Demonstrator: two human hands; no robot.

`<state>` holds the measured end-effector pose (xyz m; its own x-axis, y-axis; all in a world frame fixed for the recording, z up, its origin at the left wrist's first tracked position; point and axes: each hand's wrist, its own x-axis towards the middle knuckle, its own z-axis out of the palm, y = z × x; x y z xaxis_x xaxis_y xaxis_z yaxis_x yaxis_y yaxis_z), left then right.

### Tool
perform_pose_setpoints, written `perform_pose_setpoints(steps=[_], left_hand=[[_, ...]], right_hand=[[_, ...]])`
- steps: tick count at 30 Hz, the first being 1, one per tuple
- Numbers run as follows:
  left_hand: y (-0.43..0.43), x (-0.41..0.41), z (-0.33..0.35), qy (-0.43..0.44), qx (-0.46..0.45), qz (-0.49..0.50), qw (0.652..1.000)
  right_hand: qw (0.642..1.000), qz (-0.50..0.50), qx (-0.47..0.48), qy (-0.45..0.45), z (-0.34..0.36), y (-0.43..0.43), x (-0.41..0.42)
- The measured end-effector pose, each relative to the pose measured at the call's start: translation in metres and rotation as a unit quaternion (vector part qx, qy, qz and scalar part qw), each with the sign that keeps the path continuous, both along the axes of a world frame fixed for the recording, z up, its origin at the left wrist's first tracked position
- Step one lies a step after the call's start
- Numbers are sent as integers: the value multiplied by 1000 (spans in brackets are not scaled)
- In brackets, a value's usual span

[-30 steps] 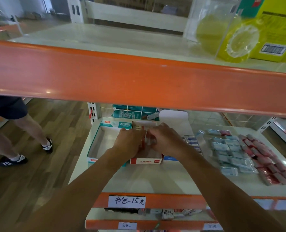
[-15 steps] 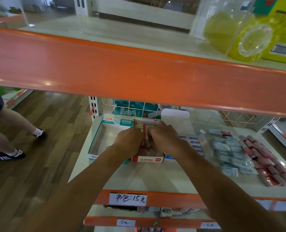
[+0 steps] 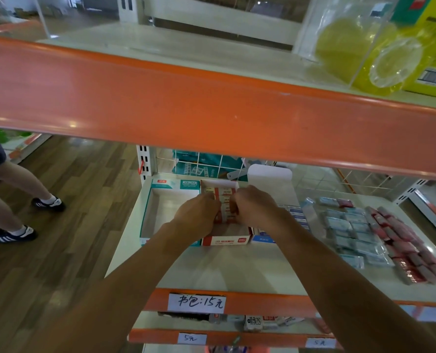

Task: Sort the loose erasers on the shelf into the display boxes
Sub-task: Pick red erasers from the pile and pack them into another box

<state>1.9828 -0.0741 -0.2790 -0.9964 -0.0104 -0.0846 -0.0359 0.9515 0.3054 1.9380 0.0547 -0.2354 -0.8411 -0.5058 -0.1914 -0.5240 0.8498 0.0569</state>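
The eraser row (image 3: 224, 208) stands inside the red display box (image 3: 227, 241), with its long axis running away from the person. It lies directly between the hands. The left hand (image 3: 197, 216) bears on its left flank and the right hand (image 3: 255, 210) on its right, both equally near. The fingers of both hands curl narrowly onto the row and grip it; the fingertips are hidden. The erasers are small rectangular blocks in printed sleeves, and the box is thin card. Loose wrapped erasers (image 3: 352, 230) lie well apart, rightward on the shelf (image 3: 237, 268).
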Motion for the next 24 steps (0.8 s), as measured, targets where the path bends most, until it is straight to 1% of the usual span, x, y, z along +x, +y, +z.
perform_pose_setpoints(steps=[4,10,14,18,21,24], left_hand=[[-1,-1,1,5,5,-7,1000],[1,-1,5,-17,16,5,1000],[0,-3,11,-14,22,-23,999],[1,-3,9,4,-8,-43,999],[0,-2,6,11,-6,-48,999],[0,-2,8,50,-30,-48,997]], right_hand=[[1000,-7,8,-3,1,-2,-1],[999,-30,-6,-22,1,-2,1],[1000,-13,22,-8,1,2,1],[999,10,27,27,2,7,1],[999,20,11,37,2,10,3],[997,37,-43,49,4,18,5]])
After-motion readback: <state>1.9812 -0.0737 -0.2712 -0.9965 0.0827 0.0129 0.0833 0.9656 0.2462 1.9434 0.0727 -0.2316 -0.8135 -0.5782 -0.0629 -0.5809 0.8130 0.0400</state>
